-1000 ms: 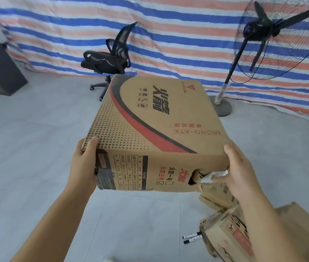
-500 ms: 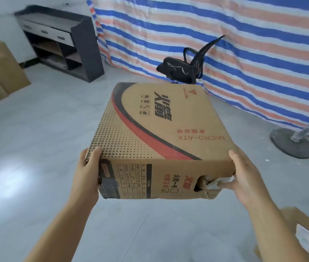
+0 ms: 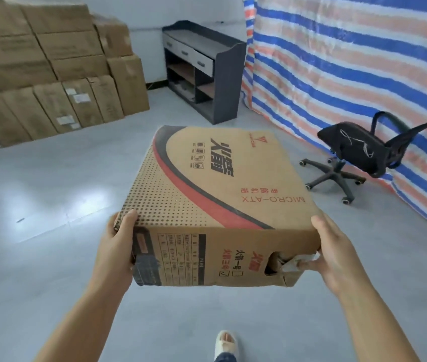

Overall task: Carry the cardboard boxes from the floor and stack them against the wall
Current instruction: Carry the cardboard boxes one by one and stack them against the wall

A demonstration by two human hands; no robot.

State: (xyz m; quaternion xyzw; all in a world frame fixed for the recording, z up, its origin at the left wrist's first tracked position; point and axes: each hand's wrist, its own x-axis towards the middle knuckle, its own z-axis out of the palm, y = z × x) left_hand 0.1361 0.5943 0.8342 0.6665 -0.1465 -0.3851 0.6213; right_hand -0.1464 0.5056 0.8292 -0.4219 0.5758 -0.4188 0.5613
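In the upper left of the frame, a big stack of boxes (image 3: 50,66) is sitting against the wall, and that looks like the place this one should go. Lower down, the left hand (image 3: 117,246) is gripping the near left corner of the box (image 3: 215,205), with the thumb on top and the fingers curling under where they cannot be seen. The box is filling the middle of the frame, up in the air, well above the gray floor (image 3: 37,205). It is looking stiff and flat on top, and two hands are carrying it level, so it is probably not too heavy. Its near right corner is torn open, so that spot may be weak. The right hand (image 3: 335,253) is holding that torn corner, thumb on the top edge. Holding underneath may be safer. To the right, a black chair (image 3: 356,150) is standing by the striped sheet (image 3: 351,61).
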